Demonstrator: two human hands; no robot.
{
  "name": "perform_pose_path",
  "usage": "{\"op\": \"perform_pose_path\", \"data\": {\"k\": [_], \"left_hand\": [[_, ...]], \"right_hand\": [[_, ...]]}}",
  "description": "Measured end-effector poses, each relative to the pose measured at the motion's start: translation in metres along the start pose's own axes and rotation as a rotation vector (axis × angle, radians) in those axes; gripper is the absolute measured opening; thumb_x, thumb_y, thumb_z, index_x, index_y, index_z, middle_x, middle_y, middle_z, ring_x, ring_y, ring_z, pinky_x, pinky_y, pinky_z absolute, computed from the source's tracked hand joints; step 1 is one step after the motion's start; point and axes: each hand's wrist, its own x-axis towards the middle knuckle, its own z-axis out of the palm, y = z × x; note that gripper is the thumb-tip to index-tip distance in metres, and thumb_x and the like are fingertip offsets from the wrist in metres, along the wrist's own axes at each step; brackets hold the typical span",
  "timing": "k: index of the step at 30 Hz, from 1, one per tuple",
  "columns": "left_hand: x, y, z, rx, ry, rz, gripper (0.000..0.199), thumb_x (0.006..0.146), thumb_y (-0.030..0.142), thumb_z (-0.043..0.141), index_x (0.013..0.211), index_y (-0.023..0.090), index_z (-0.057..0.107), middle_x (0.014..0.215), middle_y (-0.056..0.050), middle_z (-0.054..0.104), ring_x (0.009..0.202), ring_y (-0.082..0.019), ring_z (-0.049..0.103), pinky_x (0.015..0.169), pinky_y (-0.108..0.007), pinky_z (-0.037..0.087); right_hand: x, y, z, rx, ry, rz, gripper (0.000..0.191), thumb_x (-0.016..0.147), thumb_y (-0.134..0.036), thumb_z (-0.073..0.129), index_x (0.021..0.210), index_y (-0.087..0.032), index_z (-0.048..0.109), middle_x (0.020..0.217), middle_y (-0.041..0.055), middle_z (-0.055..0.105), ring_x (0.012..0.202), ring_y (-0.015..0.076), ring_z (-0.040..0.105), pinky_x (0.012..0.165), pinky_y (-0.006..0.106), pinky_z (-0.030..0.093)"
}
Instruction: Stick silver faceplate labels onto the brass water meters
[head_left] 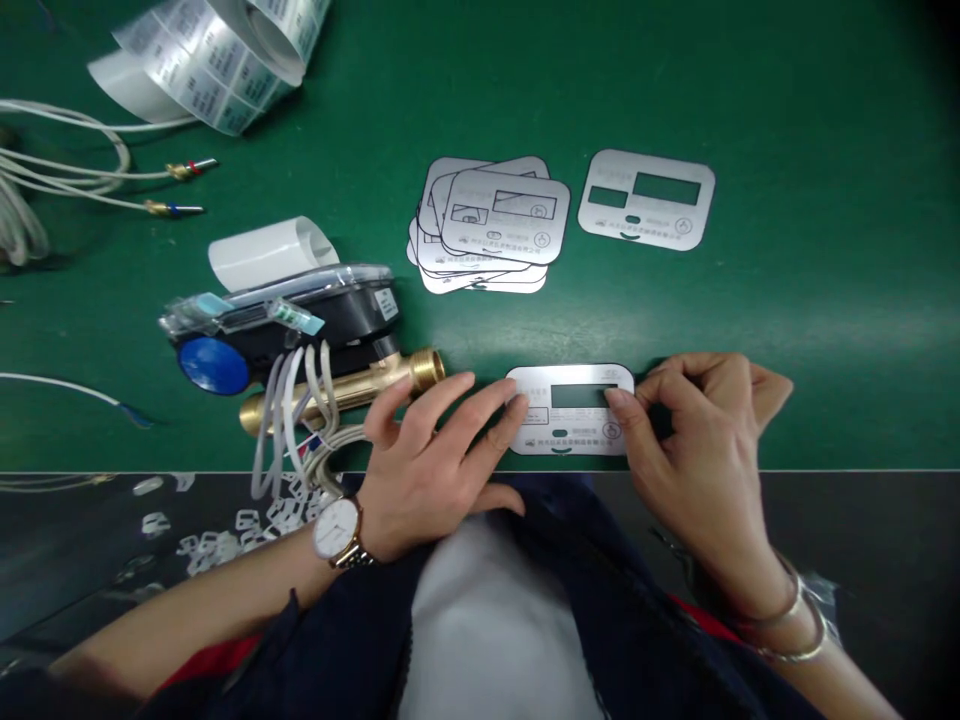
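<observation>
A silver meter faceplate label (574, 420) with cut-out windows lies at the front edge of the green table. My left hand (431, 460) is open, with its fingers stretched to the right and their tips on the label's left edge. With thumb and bent index finger, my right hand (690, 430) pinches the label's right edge; its other fingers are curled. Behind it lies a loose pile of similar labels (506, 220), and a single label (649, 200) is to the pile's right.
Left of my left hand sits a black meter (322, 310) on a brass pipe body (360, 385), with coiled grey cable (300, 410). A sticker roll (217, 65) and sensor cables (97, 170) are at the far left. Small white clips (225, 545) lie below the table edge (847, 470).
</observation>
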Motion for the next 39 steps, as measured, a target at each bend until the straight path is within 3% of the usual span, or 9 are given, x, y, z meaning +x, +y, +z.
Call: {"op": "perform_pose_path", "data": {"k": [5,12,17,23,27,30,34,37,39], "left_hand": [[-0.005,0.009,-0.002,0.073,-0.109,0.077,0.051,0.099,0.043,0.068,0.148,0.03,0.058,0.16,0.006,0.051,0.141,-0.029,0.043,0.128,-0.047,0.012],[0.006,0.015,-0.002,0.054,-0.244,0.038,0.084,0.087,0.05,0.08,0.159,0.04,0.038,0.172,-0.001,0.031,0.155,-0.039,0.029,0.121,-0.058,0.022],[-0.008,0.014,-0.003,0.148,-0.015,-0.12,0.06,0.088,0.073,0.067,0.14,0.042,0.061,0.164,0.004,0.046,0.148,-0.037,0.036,0.116,-0.056,0.019],[-0.01,0.016,0.005,0.078,0.025,-0.169,0.053,0.085,0.071,0.073,0.126,0.036,0.071,0.158,0.001,0.054,0.143,-0.04,0.04,0.114,-0.058,0.018],[-0.01,0.01,-0.01,0.043,0.104,-0.067,0.059,0.083,0.072,0.074,0.128,0.033,0.07,0.148,-0.001,0.063,0.135,-0.036,0.047,0.112,-0.053,0.033],[-0.013,-0.009,-0.039,0.14,0.356,0.015,0.058,0.083,0.07,0.075,0.128,0.035,0.069,0.142,0.002,0.067,0.126,-0.03,0.052,0.106,-0.045,0.042],[-0.017,-0.058,-0.075,0.098,0.532,-0.411,0.06,0.096,0.055,0.063,0.144,0.021,0.056,0.152,-0.012,0.056,0.138,-0.035,0.049,0.118,-0.054,0.036],[-0.022,-0.099,-0.081,-0.456,0.372,-0.87,0.07,0.104,0.07,0.03,0.141,0.019,0.06,0.138,-0.016,0.064,0.122,-0.033,0.063,0.105,-0.055,0.05],[-0.025,-0.116,-0.077,-0.8,0.169,-0.987,0.077,0.102,0.075,0.02,0.132,0.02,0.065,0.124,-0.014,0.071,0.106,-0.028,0.069,0.088,-0.045,0.058]], "right_hand": [[0.0,0.002,-0.001,0.019,0.002,-0.009,0.028,0.099,-0.041,0.064,0.08,-0.021,0.059,0.103,0.0118,0.056,0.106,0.0325,0.049,0.1,0.057,0.037],[-0.004,-0.006,-0.015,0.094,-0.035,0.014,0.027,0.096,-0.041,0.068,0.078,-0.023,0.059,0.086,0.0064,0.061,0.094,0.0282,0.053,0.087,0.047,0.042],[0.005,-0.022,-0.021,0.718,-0.34,0.441,0.038,0.094,-0.054,0.07,0.077,-0.023,0.057,0.058,-0.0036,0.057,0.052,0.0133,0.052,0.051,0.028,0.041],[0.036,-0.039,-0.009,1.3,-0.424,0.595,0.045,0.077,-0.051,0.089,0.074,-0.02,0.057,0.072,0.0016,0.069,0.068,0.0162,0.07,0.062,0.03,0.065],[0.038,-0.042,-0.026,1.241,-0.286,0.51,0.039,0.083,-0.051,0.084,0.082,-0.02,0.06,0.07,-0.0002,0.068,0.059,0.0153,0.07,0.052,0.027,0.063],[0.034,-0.035,-0.052,1.139,0.082,0.443,0.027,0.092,-0.047,0.076,0.096,-0.026,0.061,0.069,-0.001,0.068,0.056,0.0195,0.073,0.042,0.024,0.055],[0.029,-0.021,-0.069,1.089,0.335,0.422,0.02,0.094,-0.033,0.077,0.108,-0.037,0.063,0.088,-0.0026,0.072,0.065,0.0152,0.074,0.058,0.027,0.06],[0.024,-0.013,-0.06,1.136,0.317,0.432,0.027,0.09,-0.026,0.082,0.108,-0.036,0.065,0.086,-0.0013,0.075,0.069,0.0161,0.075,0.064,0.027,0.063],[0.02,-0.012,-0.049,1.183,0.304,0.446,0.032,0.083,-0.027,0.087,0.107,-0.031,0.066,0.079,-0.0002,0.076,0.067,0.0173,0.076,0.06,0.023,0.064]]}}
